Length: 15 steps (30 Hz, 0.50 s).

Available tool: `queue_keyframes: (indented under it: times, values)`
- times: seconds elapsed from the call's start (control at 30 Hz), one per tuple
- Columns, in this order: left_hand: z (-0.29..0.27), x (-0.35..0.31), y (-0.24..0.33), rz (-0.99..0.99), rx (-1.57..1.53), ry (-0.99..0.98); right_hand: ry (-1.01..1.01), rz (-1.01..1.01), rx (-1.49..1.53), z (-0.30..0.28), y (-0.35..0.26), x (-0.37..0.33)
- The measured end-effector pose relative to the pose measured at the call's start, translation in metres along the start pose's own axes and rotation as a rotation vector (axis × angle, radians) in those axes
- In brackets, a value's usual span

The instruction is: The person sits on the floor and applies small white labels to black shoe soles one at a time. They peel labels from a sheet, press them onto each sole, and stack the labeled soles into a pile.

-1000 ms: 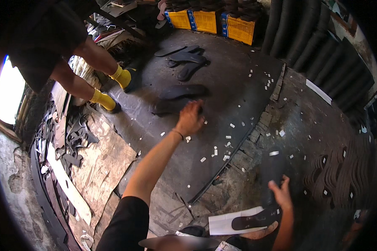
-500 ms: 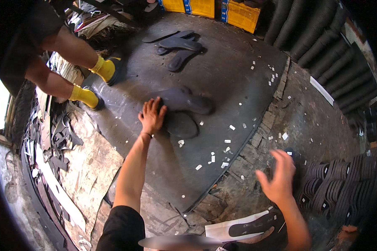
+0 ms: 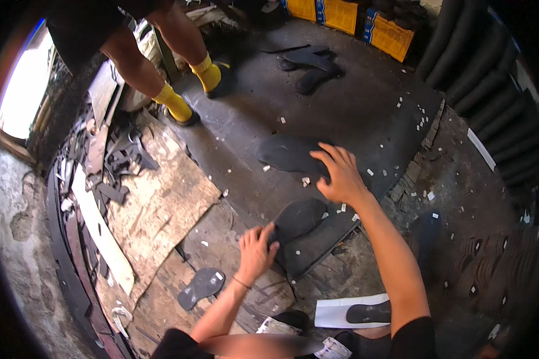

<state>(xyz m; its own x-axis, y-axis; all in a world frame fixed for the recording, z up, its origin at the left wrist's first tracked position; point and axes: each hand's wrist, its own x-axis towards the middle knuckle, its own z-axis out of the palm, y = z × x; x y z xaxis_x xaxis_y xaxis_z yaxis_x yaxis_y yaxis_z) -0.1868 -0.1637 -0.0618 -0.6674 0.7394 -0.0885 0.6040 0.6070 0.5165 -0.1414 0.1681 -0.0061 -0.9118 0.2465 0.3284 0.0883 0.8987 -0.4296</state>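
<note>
A dark shoe sole point(image 3: 300, 218) lies tilted over the near edge of the dark mat, and my left hand point(image 3: 259, 254) is closed on its left end. Farther out, my right hand point(image 3: 341, 175) grips the right end of a second dark shoe sole point(image 3: 290, 153), fingers over the top and thumb at the near edge. To the left of my left forearm a single sole point(image 3: 201, 288) with a small white label rests on the floor. Another sole point(image 3: 368, 313) lies on white sheet material point(image 3: 329, 313) close to my body.
Several soles point(image 3: 311, 63) are heaped at the far end of the mat point(image 3: 251, 128). A person in yellow socks point(image 3: 176, 106) stands at the left. Offcuts point(image 3: 111, 191) lie left, stacked soles point(image 3: 479, 263) right. Yellow boxes point(image 3: 389, 37) and dark rolls point(image 3: 467, 54) line the back.
My left hand has come back toward me with a sole. My right hand has moved forward from over the right-hand floor and taken hold of another sole. The view has shifted.
</note>
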Motion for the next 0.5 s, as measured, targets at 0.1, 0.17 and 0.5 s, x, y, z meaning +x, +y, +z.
queue_keyframes:
  times: [0.1, 0.17, 0.5]
  values:
    - [0.005, -0.021, 0.008, 0.121, 0.065, 0.016, -0.104, -0.004, -0.191, 0.043, 0.011, 0.071]
    - [0.007, -0.021, 0.009, 0.154, -0.008, 0.045, -0.437, 0.262, -0.360, 0.068, 0.019, 0.090]
    - [0.015, -0.009, 0.033, -0.072, -0.125, 0.097, -0.182, 0.806, -0.102, 0.013, -0.035, -0.078]
